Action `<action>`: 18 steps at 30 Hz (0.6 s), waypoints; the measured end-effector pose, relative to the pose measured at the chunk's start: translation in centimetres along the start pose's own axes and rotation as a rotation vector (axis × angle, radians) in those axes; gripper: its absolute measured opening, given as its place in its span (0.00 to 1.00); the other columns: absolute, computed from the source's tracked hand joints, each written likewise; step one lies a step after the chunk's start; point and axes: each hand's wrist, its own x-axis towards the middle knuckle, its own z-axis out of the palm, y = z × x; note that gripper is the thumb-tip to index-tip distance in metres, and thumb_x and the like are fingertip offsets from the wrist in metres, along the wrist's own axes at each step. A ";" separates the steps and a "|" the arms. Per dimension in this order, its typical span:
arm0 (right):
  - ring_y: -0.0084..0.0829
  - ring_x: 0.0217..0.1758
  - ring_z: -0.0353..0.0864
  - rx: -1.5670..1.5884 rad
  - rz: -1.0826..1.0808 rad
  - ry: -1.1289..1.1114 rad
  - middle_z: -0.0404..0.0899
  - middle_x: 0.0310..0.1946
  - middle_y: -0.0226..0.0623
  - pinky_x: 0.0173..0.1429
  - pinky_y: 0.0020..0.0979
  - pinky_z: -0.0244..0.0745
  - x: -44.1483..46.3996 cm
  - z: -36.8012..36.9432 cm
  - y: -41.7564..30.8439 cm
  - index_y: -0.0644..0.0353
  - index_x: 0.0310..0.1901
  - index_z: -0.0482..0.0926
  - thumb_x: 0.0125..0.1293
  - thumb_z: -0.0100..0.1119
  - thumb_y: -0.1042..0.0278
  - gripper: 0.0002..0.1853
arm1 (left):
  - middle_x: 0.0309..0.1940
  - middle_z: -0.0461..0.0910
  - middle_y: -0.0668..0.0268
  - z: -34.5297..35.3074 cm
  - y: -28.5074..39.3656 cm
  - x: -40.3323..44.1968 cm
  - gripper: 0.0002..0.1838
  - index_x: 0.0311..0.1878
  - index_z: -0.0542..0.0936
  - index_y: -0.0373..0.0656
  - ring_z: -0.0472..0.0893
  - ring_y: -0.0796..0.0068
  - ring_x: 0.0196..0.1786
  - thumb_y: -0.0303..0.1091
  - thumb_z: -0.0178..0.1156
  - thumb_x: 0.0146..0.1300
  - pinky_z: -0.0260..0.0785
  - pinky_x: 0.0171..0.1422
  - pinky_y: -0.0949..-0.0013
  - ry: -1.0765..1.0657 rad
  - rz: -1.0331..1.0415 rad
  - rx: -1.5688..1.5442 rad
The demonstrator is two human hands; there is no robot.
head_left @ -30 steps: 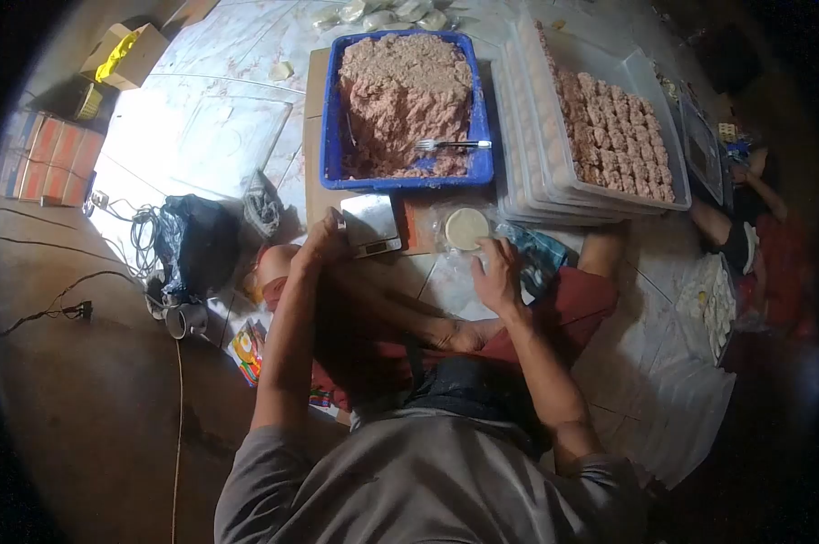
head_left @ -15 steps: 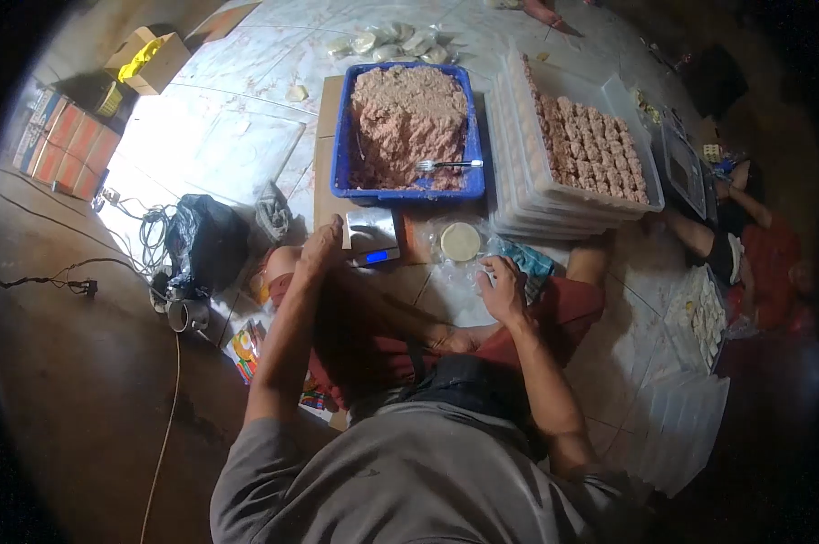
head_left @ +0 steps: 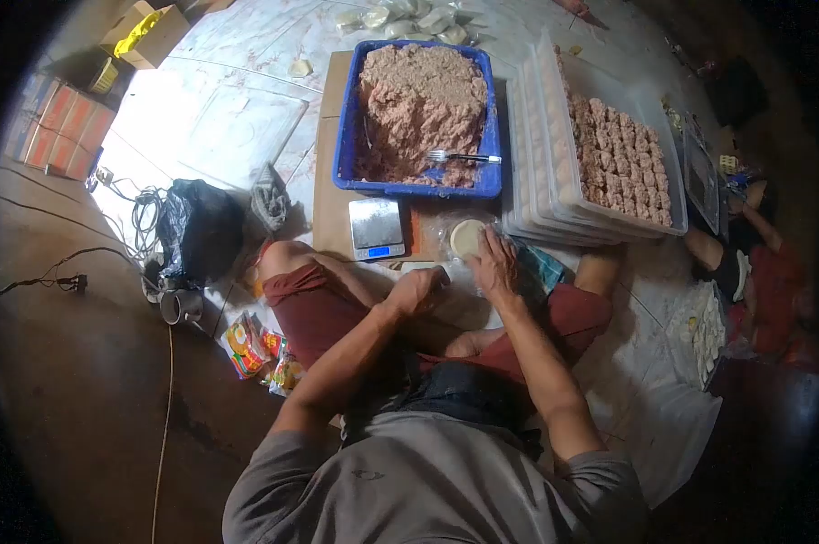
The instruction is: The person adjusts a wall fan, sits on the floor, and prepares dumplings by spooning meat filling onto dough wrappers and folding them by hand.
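Fingers of your right hand (head_left: 496, 265) lie extended on the pale disc's (head_left: 465, 237) edge; left hand (head_left: 416, 291) curled nearby, grip unclear. Scale (head_left: 376, 226) leftward, blue tub (head_left: 418, 189) and stacked trays (head_left: 591, 215) bounding the far side.

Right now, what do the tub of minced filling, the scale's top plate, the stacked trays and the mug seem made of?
Tub: blue plastic, slightly glossy, with a moulded-looking rim.
Scale's top plate: probably metal, silvery with blurred reflections.
Stacked trays: clear-to-cloudy plastic, since contents show through the walls.
Mug: likely metal, from its grey sheen; coated or bare, I can't tell.
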 end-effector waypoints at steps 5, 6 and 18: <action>0.55 0.73 0.62 0.029 -0.066 0.027 0.60 0.73 0.51 0.75 0.49 0.58 -1.0 0.1 -1.4 0.63 0.71 0.63 0.61 0.65 0.65 0.37 | 0.45 0.82 0.47 -1.4 4.4 -0.7 0.16 0.47 0.80 0.37 0.81 0.48 0.46 0.39 0.62 0.61 0.72 0.50 0.53 0.174 -0.226 0.237; 0.56 0.73 0.61 0.010 -0.075 0.059 0.58 0.74 0.52 0.75 0.49 0.58 -0.9 0.8 -0.8 0.62 0.73 0.61 0.61 0.65 0.66 0.39 | 0.49 0.80 0.47 -1.3 5.2 -0.7 0.16 0.47 0.80 0.37 0.80 0.49 0.49 0.39 0.60 0.62 0.70 0.54 0.53 0.297 -0.322 0.467; 0.55 0.77 0.56 0.177 -0.041 0.353 0.59 0.74 0.54 0.79 0.48 0.54 -0.8 9.6 0.3 0.67 0.73 0.60 0.61 0.57 0.68 0.37 | 0.61 0.74 0.58 0.6 -5.5 -2.4 0.23 0.58 0.79 0.44 0.69 0.51 0.66 0.48 0.55 0.66 0.55 0.70 0.40 0.374 -0.537 1.345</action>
